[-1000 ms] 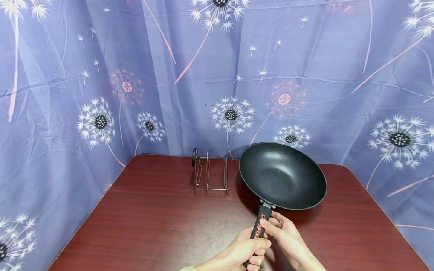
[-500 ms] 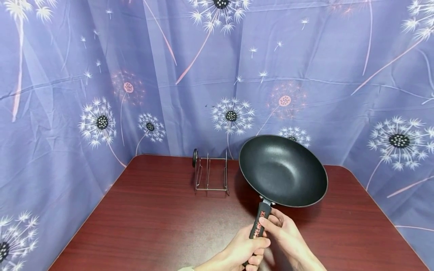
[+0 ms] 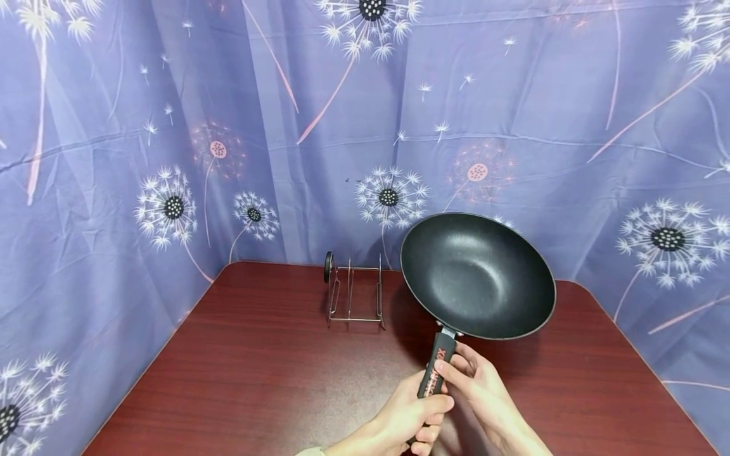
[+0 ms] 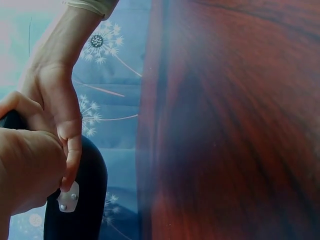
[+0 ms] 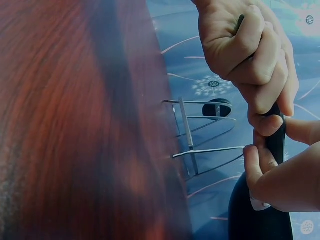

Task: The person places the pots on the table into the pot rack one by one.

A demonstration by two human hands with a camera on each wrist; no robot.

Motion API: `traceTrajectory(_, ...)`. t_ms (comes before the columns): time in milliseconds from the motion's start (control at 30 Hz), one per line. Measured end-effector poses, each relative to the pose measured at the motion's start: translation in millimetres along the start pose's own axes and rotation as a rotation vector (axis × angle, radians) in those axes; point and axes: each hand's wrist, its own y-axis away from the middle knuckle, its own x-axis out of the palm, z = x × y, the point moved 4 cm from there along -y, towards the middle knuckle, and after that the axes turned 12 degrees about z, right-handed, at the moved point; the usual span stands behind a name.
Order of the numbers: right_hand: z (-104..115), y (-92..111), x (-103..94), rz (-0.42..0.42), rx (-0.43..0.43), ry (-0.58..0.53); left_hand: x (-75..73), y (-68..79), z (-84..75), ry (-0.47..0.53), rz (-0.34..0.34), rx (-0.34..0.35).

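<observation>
A black wok with a long black handle hangs above the right part of the table, its inside tilted toward me. My left hand grips the lower end of the handle, fingers wrapped round it. Higher up, close to the metal joint, my right hand pinches the handle between thumb and fingers. In the left wrist view a riveted metal bracket shows on the wok's dark outer side. Both hands and the handle also appear in the right wrist view.
A wire rack with a round black piece on its left stands near the table's back edge, left of the wok. Behind the dark red wooden table hangs a blue curtain with dandelion prints.
The wok has risen a little and its bowl tips further up in front of the curtain. Both hands keep their hold and have shifted slightly upward with the handle.
</observation>
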Motion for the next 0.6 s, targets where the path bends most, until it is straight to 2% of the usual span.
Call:
traceTrajectory(333, 10, 1, 1.7, 0.001, -0.027, 0.037, 0.8, 2.0, -6.3, -0.032, -0.007, 0.018)
traceTrajectory(600, 20, 5, 3.8, 0.021, -0.083, 0.103, 5.1, 7.4, -14.5, -0.063, 0.001, 0.048)
